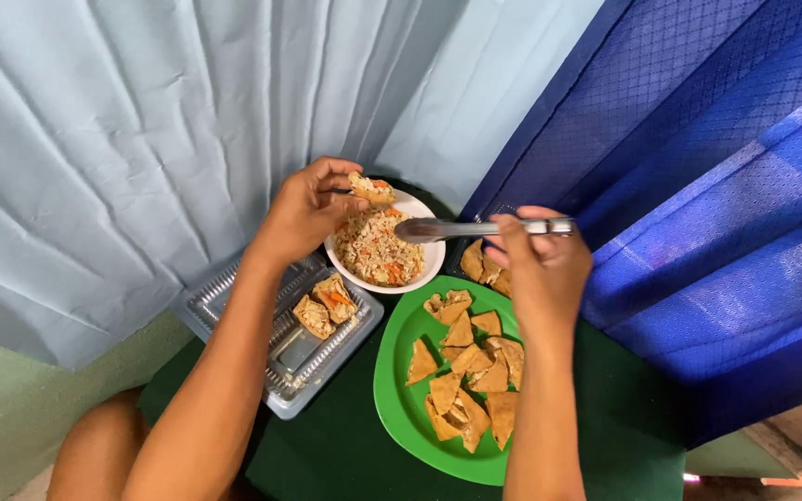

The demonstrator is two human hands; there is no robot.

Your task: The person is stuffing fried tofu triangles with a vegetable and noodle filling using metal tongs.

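Over the white bowl (426, 263) of shredded filling, left hand (303, 211) pinches a stuffed tofu piece (370, 189) between fingertips. Right hand (538, 264) is closed around a metal spoon (457, 228), tip above the bowl. Green plate (399, 399) of tofu triangles lies just below; clear plastic tray (303, 362) with two filled pieces sits left.

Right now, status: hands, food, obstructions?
Left hand holds stuffed tofu piece over white bowl. Right hand grips metal spoon. Nothing between spoon and bowl.
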